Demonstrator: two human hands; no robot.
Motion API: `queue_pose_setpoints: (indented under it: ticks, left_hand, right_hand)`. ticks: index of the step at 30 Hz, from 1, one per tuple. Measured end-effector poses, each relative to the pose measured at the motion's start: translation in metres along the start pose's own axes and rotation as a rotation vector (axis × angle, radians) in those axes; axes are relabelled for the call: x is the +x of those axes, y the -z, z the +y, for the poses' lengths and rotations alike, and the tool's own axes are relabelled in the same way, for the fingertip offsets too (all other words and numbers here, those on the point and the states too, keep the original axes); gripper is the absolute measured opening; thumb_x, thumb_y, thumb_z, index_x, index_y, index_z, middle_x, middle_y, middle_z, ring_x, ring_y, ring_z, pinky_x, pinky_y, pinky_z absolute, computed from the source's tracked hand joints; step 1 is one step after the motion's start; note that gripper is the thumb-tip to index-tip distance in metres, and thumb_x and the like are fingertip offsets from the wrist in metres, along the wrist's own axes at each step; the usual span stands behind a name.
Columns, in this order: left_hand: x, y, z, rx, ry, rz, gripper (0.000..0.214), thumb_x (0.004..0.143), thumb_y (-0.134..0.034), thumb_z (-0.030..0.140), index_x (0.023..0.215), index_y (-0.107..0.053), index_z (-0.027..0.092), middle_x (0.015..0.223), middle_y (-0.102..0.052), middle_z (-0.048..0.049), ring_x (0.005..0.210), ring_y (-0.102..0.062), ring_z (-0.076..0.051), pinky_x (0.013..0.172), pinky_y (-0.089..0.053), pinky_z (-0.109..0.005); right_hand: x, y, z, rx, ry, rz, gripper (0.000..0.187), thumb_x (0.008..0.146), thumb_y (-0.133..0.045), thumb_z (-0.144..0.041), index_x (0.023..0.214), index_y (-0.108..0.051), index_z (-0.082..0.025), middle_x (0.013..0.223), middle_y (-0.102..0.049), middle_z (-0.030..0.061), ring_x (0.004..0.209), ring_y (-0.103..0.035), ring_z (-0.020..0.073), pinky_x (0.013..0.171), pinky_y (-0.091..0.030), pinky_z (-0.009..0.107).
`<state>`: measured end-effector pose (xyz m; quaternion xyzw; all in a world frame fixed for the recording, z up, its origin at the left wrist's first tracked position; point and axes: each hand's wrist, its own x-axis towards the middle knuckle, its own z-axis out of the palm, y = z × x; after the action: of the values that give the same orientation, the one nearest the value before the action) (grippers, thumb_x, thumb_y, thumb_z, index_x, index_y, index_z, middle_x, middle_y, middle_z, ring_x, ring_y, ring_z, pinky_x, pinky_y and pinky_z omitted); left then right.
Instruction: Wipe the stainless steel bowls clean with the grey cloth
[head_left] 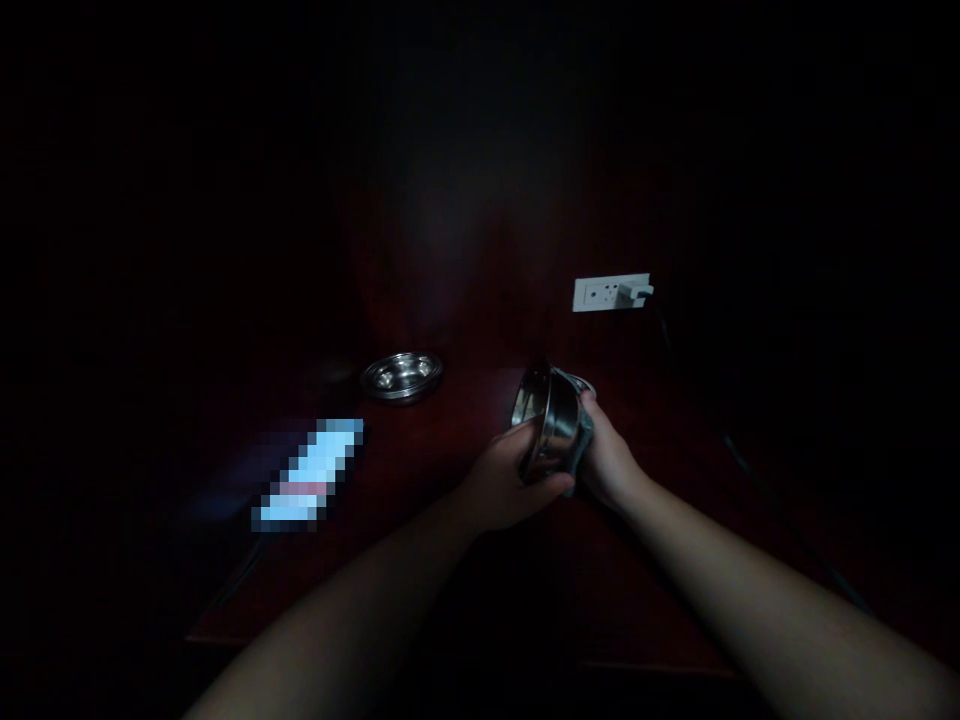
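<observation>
Dark scene, seen from the wearer's head, with dim light falling on a dark red table (465,415). Two bare forearms (697,550) reach in from the lower corners and meet right of centre, where the hands share a shiny metal bowl (561,425). The bowl is tipped on its side, its opening facing left; whether it touches the table I cannot tell. The left hand (504,485) grips the near side of the bowl, fingers closed over the rim and reaching inside, thumb stretched along the outside. The right hand (606,460) holds a grey-green cloth (583,440) against the outer side of the bowl; most of its fingers are hidden, so how far they curl cannot be told. Left of the bowl and well apart from it, a shallow metal dish (403,378) sits upright on the table, open side up. Nearer the wearer and further left lies a bright phone (309,475), its screen blurred into blocks, with a thin cord (241,575) trailing from its near end. Beyond the hands, to the right, is a white outlet (592,294) with a plug (636,294) in its right side, and a dark cable (795,535) runs along the right
</observation>
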<state>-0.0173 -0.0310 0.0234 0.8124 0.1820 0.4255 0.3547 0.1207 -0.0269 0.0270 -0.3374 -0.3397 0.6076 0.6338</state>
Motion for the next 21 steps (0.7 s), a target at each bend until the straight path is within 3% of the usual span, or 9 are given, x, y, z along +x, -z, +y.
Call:
queue_pose_setpoints:
  ticks: [3,13,21]
  left_hand:
    - [0.000,-0.001,-0.003,-0.039,0.023,0.007,0.036,0.074,-0.066,0.026,0.109,-0.059,0.017,0.112,-0.061,-0.0097,0.097,-0.062,-0.021,0.082,-0.052,-0.035]
    - [0.000,-0.001,-0.006,-0.030,0.061,0.008,0.035,0.075,-0.065,0.026,0.108,-0.057,0.016,0.115,-0.059,-0.0099,0.100,-0.061,-0.021,0.086,-0.052,-0.036]
    - [0.006,0.004,-0.008,0.152,0.022,0.013,0.044,0.072,-0.068,0.028,0.113,-0.056,0.017,0.120,-0.057,-0.0108,0.112,-0.054,-0.027,0.097,-0.044,-0.045]
  right_hand:
    - [0.001,0.001,0.002,0.000,0.016,0.022,0.039,0.082,-0.050,-0.056,0.090,-0.068,-0.022,0.084,-0.074,0.0043,0.096,-0.066,0.0254,0.100,-0.042,0.042]
    - [0.002,0.007,0.008,-0.031,0.032,-0.090,0.045,0.076,-0.055,-0.062,0.090,-0.068,-0.022,0.090,-0.074,0.0059,0.104,-0.063,0.0275,0.100,-0.042,0.044]
    - [0.000,0.017,0.014,-0.179,0.134,-0.201,0.039,0.078,-0.062,-0.050,0.110,-0.062,-0.027,0.122,-0.064,-0.0003,0.124,-0.049,0.0213,0.110,-0.030,0.039]
